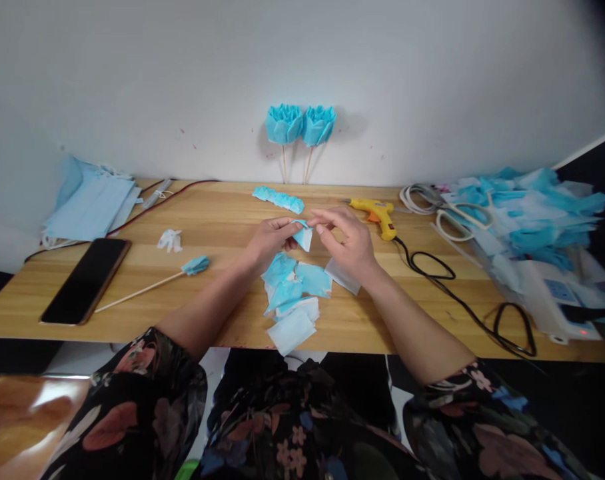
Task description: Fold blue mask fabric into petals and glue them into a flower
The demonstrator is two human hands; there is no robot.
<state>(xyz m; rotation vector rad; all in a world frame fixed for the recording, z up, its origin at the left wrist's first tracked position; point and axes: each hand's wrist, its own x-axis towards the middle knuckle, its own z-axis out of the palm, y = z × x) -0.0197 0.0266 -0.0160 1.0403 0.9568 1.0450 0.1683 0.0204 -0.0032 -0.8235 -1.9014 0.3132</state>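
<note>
Between my hands, above the table's middle, is a small folded blue and white piece of fabric (304,237). My left hand (272,240) pinches its left edge between thumb and fingers. My right hand (345,240) has its fingers bent at the piece's upper right corner; the fingertips are too small to tell what they grip. Just below lie loose blue and white fabric pieces (287,287). A white piece (342,276) lies partly under my right wrist. Beyond my hands rests a strip of folded blue petals (278,199).
Two blue flowers on sticks (284,125) lean on the wall. A yellow glue gun (377,212) with a black cord, scissors (457,223) and a scrap pile (532,207) are right. Left are masks (90,203), a phone (86,281) and a blue-tipped stick (142,291).
</note>
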